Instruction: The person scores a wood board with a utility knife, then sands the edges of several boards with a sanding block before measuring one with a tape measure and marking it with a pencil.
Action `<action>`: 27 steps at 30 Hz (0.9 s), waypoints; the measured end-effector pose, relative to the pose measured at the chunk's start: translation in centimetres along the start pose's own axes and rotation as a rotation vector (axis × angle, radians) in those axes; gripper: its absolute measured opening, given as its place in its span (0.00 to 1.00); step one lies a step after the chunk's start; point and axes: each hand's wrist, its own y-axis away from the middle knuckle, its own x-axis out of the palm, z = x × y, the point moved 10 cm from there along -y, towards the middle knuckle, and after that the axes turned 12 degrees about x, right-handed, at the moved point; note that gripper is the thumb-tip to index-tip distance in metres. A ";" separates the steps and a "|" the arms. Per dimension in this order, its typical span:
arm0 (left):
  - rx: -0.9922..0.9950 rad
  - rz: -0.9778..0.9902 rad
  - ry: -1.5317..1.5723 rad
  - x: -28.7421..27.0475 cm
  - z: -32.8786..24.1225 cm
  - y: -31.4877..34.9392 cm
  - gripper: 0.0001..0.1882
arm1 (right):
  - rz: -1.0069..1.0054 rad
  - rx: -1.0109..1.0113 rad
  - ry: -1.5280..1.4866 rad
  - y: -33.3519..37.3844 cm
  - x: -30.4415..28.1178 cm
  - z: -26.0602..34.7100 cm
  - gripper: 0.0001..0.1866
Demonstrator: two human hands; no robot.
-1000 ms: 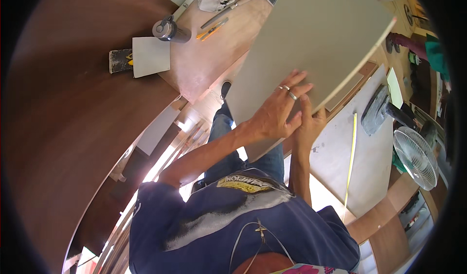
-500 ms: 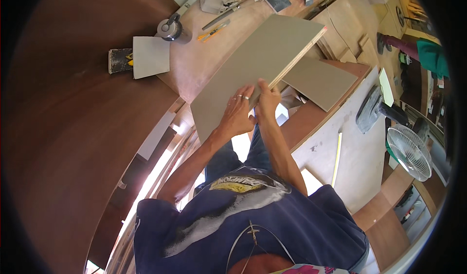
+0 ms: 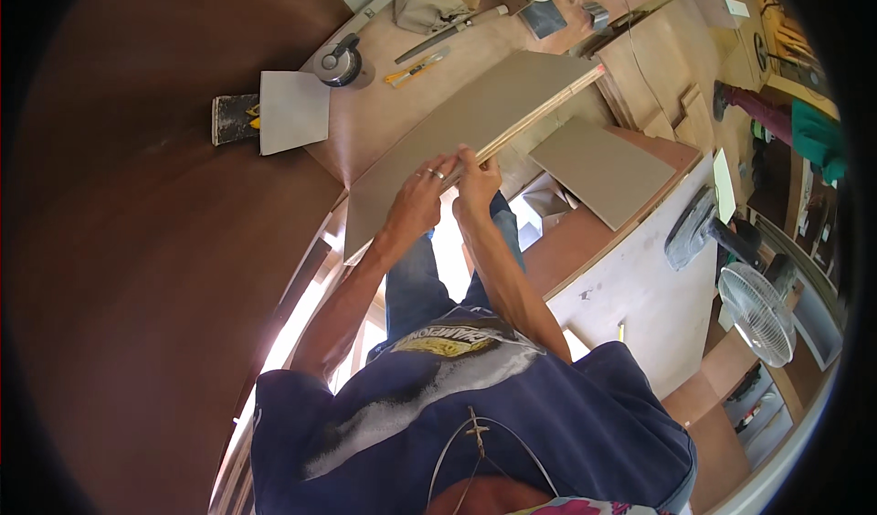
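Note:
A grey-faced plywood board (image 3: 457, 117) lies tilted in front of me, its pale layered edge running from near my hands up to the far right. My left hand (image 3: 420, 200), with a ring on one finger, is closed at the board's near edge. Right beside it, my right hand (image 3: 477, 184) pinches the same edge, fingers bent over the plywood layers. The undersides of both hands are hidden. A smaller grey board (image 3: 603, 169) lies to the right, apart from my hands.
On the bench behind are a metal jug (image 3: 338, 63), a yellow cutter knife (image 3: 416, 67), a long dark-bladed tool (image 3: 448, 35) and a cloth bag (image 3: 434, 1). A pale board (image 3: 294, 113) stands left. At right is a fan (image 3: 756, 314); a person in green (image 3: 816, 140) is farther off.
The board has tipped so that its face looks narrower and its layered edge shows more. Both hands have shifted slightly left, the left one moving to the near edge.

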 end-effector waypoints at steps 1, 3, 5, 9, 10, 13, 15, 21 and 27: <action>-0.009 -0.008 0.004 -0.2 0.6 -0.3 0.36 | 0.010 0.025 0.058 0.2 0.2 0.2 0.16; 0.024 -0.029 0.046 -1.2 0.8 -1.0 0.39 | 0.026 -0.049 0.189 0.1 0.2 1.8 0.25; -0.011 -0.019 0.053 -2.0 1.3 -1.6 0.38 | -0.040 -0.255 0.335 0.5 -1.1 5.2 0.26; -0.124 0.032 -0.015 -3.3 2.7 -0.7 0.33 | 0.179 -0.548 0.436 3.2 7.3 12.3 0.25; -0.143 0.033 -0.018 -3.6 2.9 -0.5 0.33 | 0.327 -0.428 0.363 1.3 11.1 10.9 0.23; -0.222 0.108 -0.077 -3.4 3.3 -0.6 0.33 | 0.285 0.151 0.222 -11.2 16.9 0.7 0.11; -0.161 0.111 -0.064 -1.8 2.4 -3.4 0.34 | 0.208 0.356 0.411 -22.3 16.9 -3.2 0.07; -0.282 0.154 -0.080 -0.5 4.2 -1.9 0.33 | -0.451 0.603 0.605 -29.6 13.5 -11.2 0.09; -0.258 0.082 -0.132 -1.9 4.4 -2.2 0.33 | -0.304 0.631 0.611 -28.8 14.8 -13.2 0.13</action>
